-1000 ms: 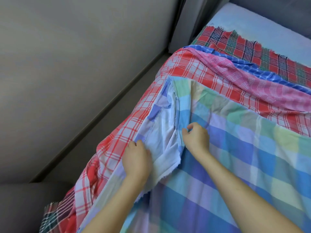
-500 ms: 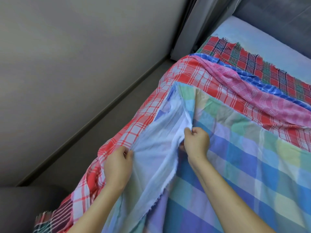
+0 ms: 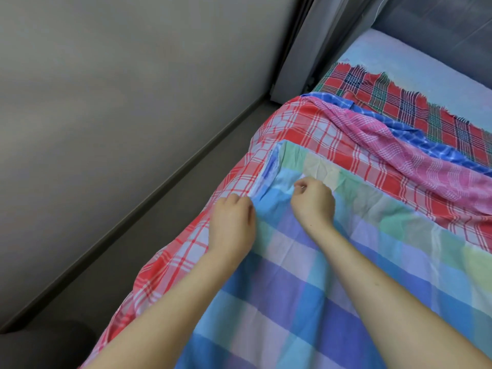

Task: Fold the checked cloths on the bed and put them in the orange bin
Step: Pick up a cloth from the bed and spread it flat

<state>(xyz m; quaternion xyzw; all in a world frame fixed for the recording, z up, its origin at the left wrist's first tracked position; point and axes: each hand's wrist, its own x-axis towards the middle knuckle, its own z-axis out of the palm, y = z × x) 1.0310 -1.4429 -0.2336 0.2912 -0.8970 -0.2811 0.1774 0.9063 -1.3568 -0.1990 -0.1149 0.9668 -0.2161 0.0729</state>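
1. Our left hand [image 3: 234, 225] grips the edge of the pastel cloth [image 3: 292, 302] at nine o'clock, fingers curled.
2. Our right hand [image 3: 312, 205] pinches that cloth near its eleven o'clock corner.
3. It lies flat atop the red cloth [image 3: 306, 129] on the bed [image 3: 399, 57], with a pink cloth [image 3: 399, 155] at two o'clock.

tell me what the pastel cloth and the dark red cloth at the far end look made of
Pastel cloth: likely thin woven cotton, matte; it shows fine creases and lies limp. Dark red cloth: a woven fabric too, perhaps coarser, matte; its far edge is frayed into loose threads.
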